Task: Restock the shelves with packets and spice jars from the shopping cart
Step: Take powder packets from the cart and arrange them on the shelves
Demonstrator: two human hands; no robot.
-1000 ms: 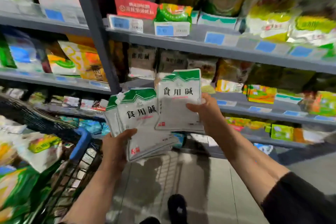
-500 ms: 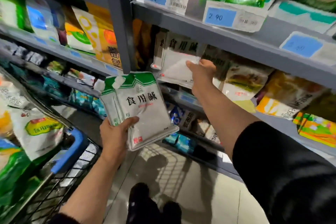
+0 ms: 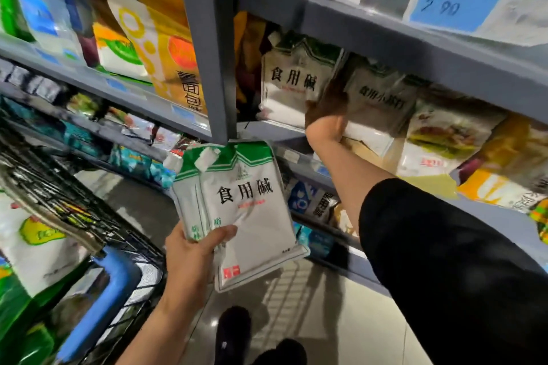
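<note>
At far left the shopping cart (image 3: 89, 216) stood with its blue handle (image 3: 98, 299) near our left hand (image 3: 192, 255). That grip was curled round the lower corner of a stack of white-and-green packets (image 3: 246, 216), held over open grey floor (image 3: 311, 320) just below the shelf upright (image 3: 207, 38). Further right, our right hand (image 3: 326, 127) reached between 2 shelf edges, beside a matching packet on the shelf (image 3: 293, 83); we could not tell its grip, fingers hidden among packets.
</note>
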